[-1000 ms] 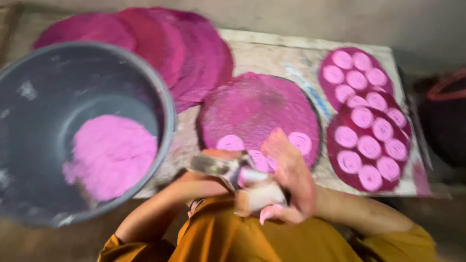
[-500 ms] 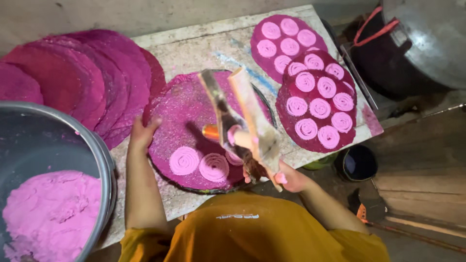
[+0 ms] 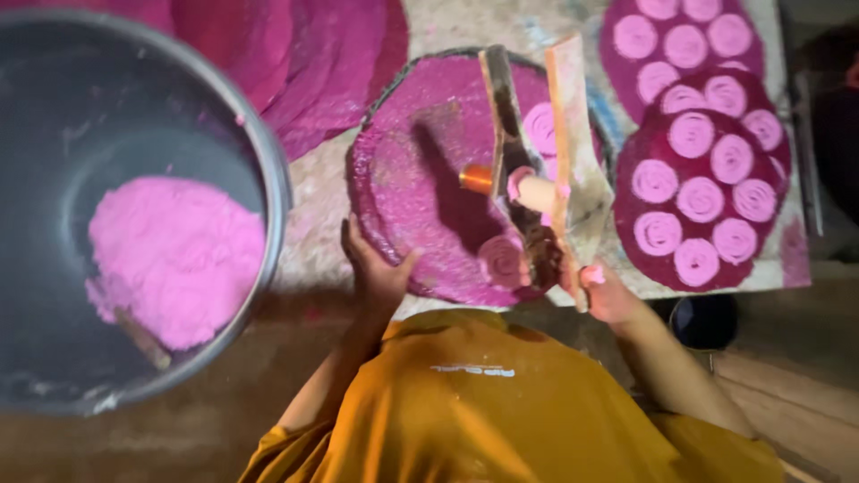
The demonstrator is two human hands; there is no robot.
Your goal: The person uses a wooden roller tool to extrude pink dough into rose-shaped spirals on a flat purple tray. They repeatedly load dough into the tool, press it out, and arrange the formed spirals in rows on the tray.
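A: The round mat (image 3: 420, 170) at the near edge of the table (image 3: 447, 22) is where the work stands. It carries only a few pink spirals: one (image 3: 503, 259) by its near rim, one or two more (image 3: 541, 125) at its far right, partly hidden behind the wooden press (image 3: 537, 152).

B: And the rest of it?

A: Bare, stained magenta. By my reckoning most of this mat is left to fill. Two mats (image 3: 702, 179) at the table's right end look full, spirals packed close. The big grey basin (image 3: 134, 206) off the table's left edge has a good heap of pink dough (image 3: 170, 255) in it, so plenty remains.

B: Where are the hands?

A: The left hand (image 3: 376, 273) lies on the mat's near-left rim, fingers flat and slightly apart, thumb (image 3: 407, 262) out toward the middle. The right hand (image 3: 604, 291) is closed round the lower ends of the press's two arms, just over the mat's near-right rim. The press's barrel hangs above the mat's right half; the nearest spiral lies just left of those fingers.

B: Empty mats?

A: A stack (image 3: 295, 54) at the far left corner.
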